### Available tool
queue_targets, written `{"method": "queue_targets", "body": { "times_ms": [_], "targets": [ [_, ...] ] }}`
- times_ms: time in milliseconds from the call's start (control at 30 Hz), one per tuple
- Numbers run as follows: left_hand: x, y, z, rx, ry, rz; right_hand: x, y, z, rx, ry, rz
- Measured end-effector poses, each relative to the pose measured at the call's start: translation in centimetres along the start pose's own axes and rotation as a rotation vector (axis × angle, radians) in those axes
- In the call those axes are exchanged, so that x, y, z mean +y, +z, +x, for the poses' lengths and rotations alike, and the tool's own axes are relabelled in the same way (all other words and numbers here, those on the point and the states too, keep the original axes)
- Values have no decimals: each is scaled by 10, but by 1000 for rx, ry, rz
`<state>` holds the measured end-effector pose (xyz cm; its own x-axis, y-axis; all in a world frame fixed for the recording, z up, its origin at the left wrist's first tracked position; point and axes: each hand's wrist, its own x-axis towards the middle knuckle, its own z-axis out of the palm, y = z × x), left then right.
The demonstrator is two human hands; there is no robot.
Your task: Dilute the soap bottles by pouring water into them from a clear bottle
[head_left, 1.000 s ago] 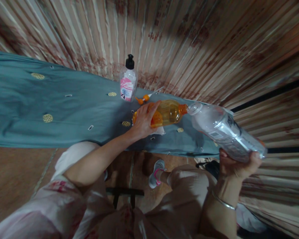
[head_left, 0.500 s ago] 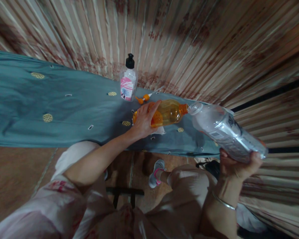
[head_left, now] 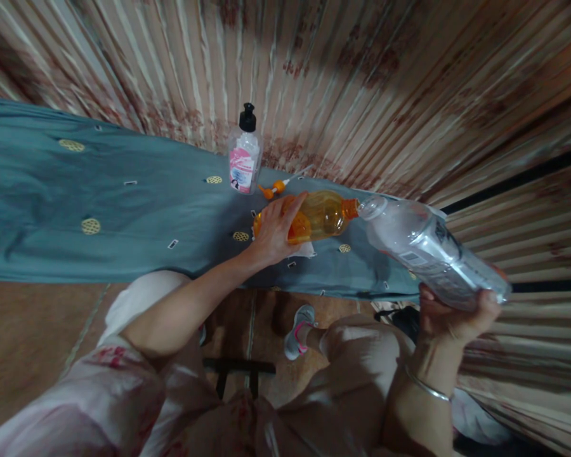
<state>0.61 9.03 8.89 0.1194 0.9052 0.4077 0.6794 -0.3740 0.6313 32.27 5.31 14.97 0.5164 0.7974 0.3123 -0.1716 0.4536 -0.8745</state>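
My left hand (head_left: 276, 230) is wrapped round an orange see-through bottle (head_left: 326, 214), tilted so that its uncapped neck points right. In my right hand (head_left: 459, 315) is a large clear plastic bottle (head_left: 421, 244) with a silvery label, gripped near its base and slanting down to the left. The mouths of the two bottles meet or nearly meet; whether they touch I cannot tell, nor can I make out any liquid passing. Just beyond my left hand an orange pump top (head_left: 275, 188) with a thin tube lies on the cloth.
Behind the pump top stands a clear bottle (head_left: 244, 162) with a black pump and pink label. A teal cloth (head_left: 137, 209) covers the narrow table. Pleated curtains (head_left: 285, 82) hang close along its far side and at the right. Something white (head_left: 305, 250) lies below the orange bottle.
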Motion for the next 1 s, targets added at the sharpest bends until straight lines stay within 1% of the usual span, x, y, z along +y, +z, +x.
{"method": "queue_targets", "body": {
  "times_ms": [133,500,633,800,1000],
  "targets": [
    [-1,0,0,-7,3,-4,0,0,0,-8,6,1],
    [-3,2,1,-3,7,-1,-3,2,-1,18,21,-59],
    [-4,3,1,16,13,1,-3,3,-1,39,29,-73],
    [-4,4,1,18,16,0,-4,6,-2,18,22,-96],
    [-3,2,1,1,5,7,-4,4,-1,-1,14,-52]
  ]
}}
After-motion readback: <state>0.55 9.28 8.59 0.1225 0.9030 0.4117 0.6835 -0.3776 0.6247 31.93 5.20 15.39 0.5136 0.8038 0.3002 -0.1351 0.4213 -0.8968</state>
